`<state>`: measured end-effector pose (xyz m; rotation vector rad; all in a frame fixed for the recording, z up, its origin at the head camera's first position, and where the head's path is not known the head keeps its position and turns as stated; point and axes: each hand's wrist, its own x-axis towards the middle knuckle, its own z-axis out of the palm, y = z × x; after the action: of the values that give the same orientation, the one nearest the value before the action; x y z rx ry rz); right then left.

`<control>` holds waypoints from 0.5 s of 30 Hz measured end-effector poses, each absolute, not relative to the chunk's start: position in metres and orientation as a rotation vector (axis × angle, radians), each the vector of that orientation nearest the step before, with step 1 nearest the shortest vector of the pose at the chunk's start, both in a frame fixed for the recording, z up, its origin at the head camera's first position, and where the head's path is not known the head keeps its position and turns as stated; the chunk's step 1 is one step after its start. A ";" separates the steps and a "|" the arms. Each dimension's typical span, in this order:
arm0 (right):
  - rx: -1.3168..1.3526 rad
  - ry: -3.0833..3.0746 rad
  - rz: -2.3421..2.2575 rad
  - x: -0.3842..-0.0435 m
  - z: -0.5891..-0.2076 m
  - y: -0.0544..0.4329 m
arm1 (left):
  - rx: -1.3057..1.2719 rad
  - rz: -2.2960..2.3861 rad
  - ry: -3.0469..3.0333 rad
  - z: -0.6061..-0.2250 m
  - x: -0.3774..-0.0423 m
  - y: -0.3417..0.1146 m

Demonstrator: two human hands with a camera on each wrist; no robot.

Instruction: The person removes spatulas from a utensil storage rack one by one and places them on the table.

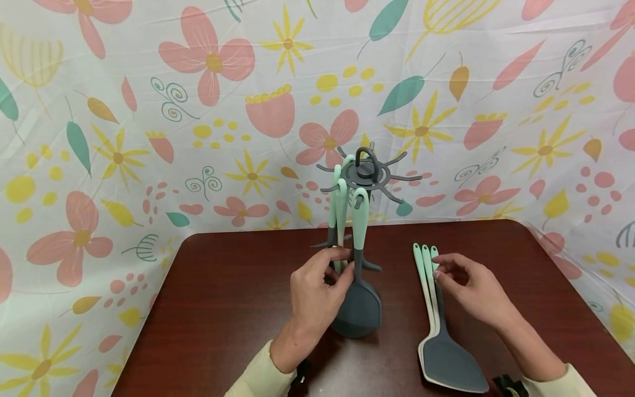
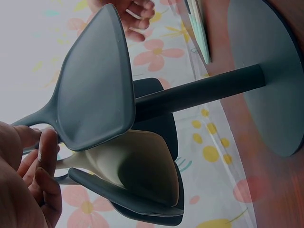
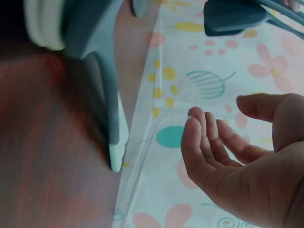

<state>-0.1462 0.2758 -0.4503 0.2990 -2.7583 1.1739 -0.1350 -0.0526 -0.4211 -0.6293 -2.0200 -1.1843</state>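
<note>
A dark utensil stand [image 1: 364,171] with hooked arms holds several hanging utensils with mint-green handles. My left hand [image 1: 317,286] pinches the neck of the front one, a dark grey spatula [image 1: 359,309] hanging from a hook. In the left wrist view its broad blade [image 2: 97,80] hangs beside a cream ladle-like head [image 2: 137,161] and other dark heads. My right hand [image 1: 473,289] hovers near the handle ends of a stack of turners, fingers loosely curled and holding nothing. On top of that stack lies a dark grey turner [image 1: 451,358], with cream edges under it.
The stand's round base [image 2: 270,90] and post [image 2: 204,92] show in the left wrist view. Everything stands on a dark brown table [image 1: 238,298]. Behind it hangs a flowered cloth [image 1: 278,182], close to the table's back edge.
</note>
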 end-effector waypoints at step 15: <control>0.393 -2.517 1.241 -0.142 -0.422 0.244 | -0.627 -1.199 -2.019 -0.421 -0.134 -0.052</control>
<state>-0.1419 0.2441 -0.4216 0.3931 -2.5170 1.2413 -0.1341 -0.0521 -0.4207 -0.6273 -2.0193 -1.1987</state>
